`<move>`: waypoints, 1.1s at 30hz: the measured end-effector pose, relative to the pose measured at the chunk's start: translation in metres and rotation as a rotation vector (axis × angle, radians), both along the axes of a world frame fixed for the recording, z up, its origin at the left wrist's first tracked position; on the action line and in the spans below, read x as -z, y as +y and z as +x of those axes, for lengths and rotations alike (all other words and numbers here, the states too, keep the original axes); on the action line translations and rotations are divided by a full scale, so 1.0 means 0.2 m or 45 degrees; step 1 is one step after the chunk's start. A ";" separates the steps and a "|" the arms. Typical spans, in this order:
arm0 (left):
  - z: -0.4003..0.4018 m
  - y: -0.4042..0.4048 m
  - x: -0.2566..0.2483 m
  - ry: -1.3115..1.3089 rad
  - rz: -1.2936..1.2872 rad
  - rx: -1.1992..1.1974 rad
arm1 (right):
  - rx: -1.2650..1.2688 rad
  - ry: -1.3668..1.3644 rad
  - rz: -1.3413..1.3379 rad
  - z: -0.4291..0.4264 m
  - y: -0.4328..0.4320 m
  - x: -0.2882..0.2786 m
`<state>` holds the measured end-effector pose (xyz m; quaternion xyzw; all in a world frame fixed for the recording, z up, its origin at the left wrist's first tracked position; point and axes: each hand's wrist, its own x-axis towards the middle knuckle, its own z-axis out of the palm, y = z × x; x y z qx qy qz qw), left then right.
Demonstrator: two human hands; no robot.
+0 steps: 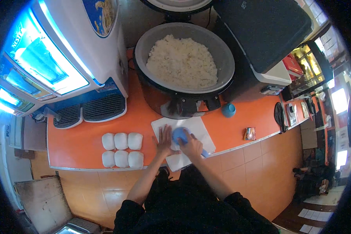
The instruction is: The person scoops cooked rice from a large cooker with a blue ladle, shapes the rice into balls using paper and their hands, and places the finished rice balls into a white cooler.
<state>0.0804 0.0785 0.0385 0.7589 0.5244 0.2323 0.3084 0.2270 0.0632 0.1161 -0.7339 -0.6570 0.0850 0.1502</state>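
Observation:
White paper sheets [203, 131] lie on the orange counter before me. My left hand [164, 143] rests on them with its fingers spread, holding nothing. Against the paper, my right hand [191, 144] holds a round blue scoop [180, 137], its handle end showing beside the palm; what is under the scoop is hidden. To the left, several white wrapped portions [121, 141] sit in two rows of three. Just behind the paper stands a big rice cooker [181, 102], open, with cooked white rice [182, 63] in its pot.
A lit drink dispenser [105, 52] with drip trays [104, 106] stands at the left. Right of the cooker are a teal cup [228, 110], a small colourful packet [249, 133] and a large dark-lidded container [266, 29]. The counter's metal edge [242, 146] runs close to my body.

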 end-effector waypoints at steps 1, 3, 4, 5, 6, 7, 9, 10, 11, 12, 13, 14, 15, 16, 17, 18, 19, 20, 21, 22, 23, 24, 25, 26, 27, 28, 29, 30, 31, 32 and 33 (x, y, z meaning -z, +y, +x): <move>0.02 0.01 -0.05 0.233 -0.132 0.021 | 0.011 0.002 -0.003 0.03 -0.02 0.03; 0.02 0.02 -0.06 0.473 -0.261 0.035 | -0.113 0.215 0.082 0.09 -0.06 0.04; 0.00 0.01 -0.02 0.282 -0.125 0.002 | -0.115 0.207 0.035 0.09 -0.01 0.03; -0.02 0.00 0.03 0.092 0.011 -0.029 | -0.117 0.215 0.038 0.07 0.00 0.01; 0.01 0.00 0.01 0.093 0.020 -0.007 | -0.077 0.206 -0.027 0.08 0.01 0.02; 0.02 0.00 -0.04 0.293 -0.130 -0.001 | -0.050 0.199 -0.082 0.08 0.04 0.01; 0.02 0.03 -0.11 0.492 -0.250 -0.012 | -0.021 0.298 -0.152 0.09 0.05 -0.07; 0.00 0.03 -0.09 0.455 -0.240 -0.006 | -0.002 0.396 -0.250 0.10 0.05 -0.10; -0.02 0.03 -0.07 0.418 -0.231 0.000 | -0.014 0.397 -0.227 0.11 0.04 -0.12; -0.04 0.03 -0.05 0.405 -0.170 0.002 | 0.076 0.600 -0.110 0.13 0.03 -0.12; -0.02 0.04 -0.09 0.401 -0.162 0.009 | 0.183 0.801 -0.007 0.18 0.01 -0.10; 0.00 0.03 -0.14 0.358 -0.148 -0.004 | 0.118 0.838 0.262 0.23 0.03 -0.07; 0.00 0.00 -0.19 0.324 -0.148 -0.012 | 0.130 0.841 0.259 0.29 0.01 -0.07; 0.00 -0.03 -0.21 0.331 -0.144 -0.013 | 0.225 0.831 0.227 0.35 0.02 -0.08; 0.01 -0.10 -0.22 0.355 -0.027 -0.166 | 0.320 0.821 0.195 0.41 0.03 -0.09; 0.02 -0.16 -0.23 0.377 0.089 -0.311 | 0.327 0.826 0.198 0.48 0.04 -0.09; 0.02 -0.21 -0.25 0.381 0.088 -0.303 | 0.394 0.801 0.083 0.56 0.04 -0.09; 0.02 -0.25 -0.26 0.304 0.078 -0.090 | 0.459 0.774 -0.033 0.62 0.04 -0.09; 0.03 -0.29 -0.27 0.223 0.067 0.127 | 0.473 0.777 -0.034 0.68 0.03 -0.07; 0.05 -0.32 -0.25 0.227 0.068 0.137 | 0.439 0.737 -0.001 0.73 0.03 -0.03; 0.08 -0.35 -0.23 0.181 0.158 0.181 | 0.407 0.696 0.033 0.77 0.03 0.02; 0.09 -0.35 -0.22 0.135 0.244 0.226 | 0.419 0.701 0.033 0.78 0.03 0.05; 0.10 -0.34 -0.21 0.138 0.243 0.240 | 0.405 0.626 0.066 0.80 0.03 0.08; 0.10 -0.33 -0.20 0.123 0.266 0.235 | 0.392 0.549 0.100 0.82 0.02 0.11; 0.10 -0.33 -0.19 0.111 0.278 0.218 | 0.397 0.556 0.089 0.79 0.01 0.09; 0.09 -0.34 -0.19 0.123 0.266 0.215 | 0.376 0.193 0.281 0.71 0.00 0.02; 0.09 -0.33 -0.20 0.105 0.267 0.184 | 0.360 -0.179 0.473 0.65 -0.01 -0.04; 0.10 -0.33 -0.20 0.085 0.269 0.157 | 0.373 -0.177 0.469 0.63 -0.03 -0.05; 0.11 -0.33 -0.20 0.089 0.266 0.169 | 0.108 -0.035 0.402 0.60 -0.05 -0.06; 0.11 -0.33 -0.20 0.109 0.325 0.122 | -0.158 0.108 0.334 0.58 -0.07 -0.07; 0.11 -0.33 -0.20 0.130 0.385 0.068 | -0.156 0.115 0.331 0.53 -0.09 -0.09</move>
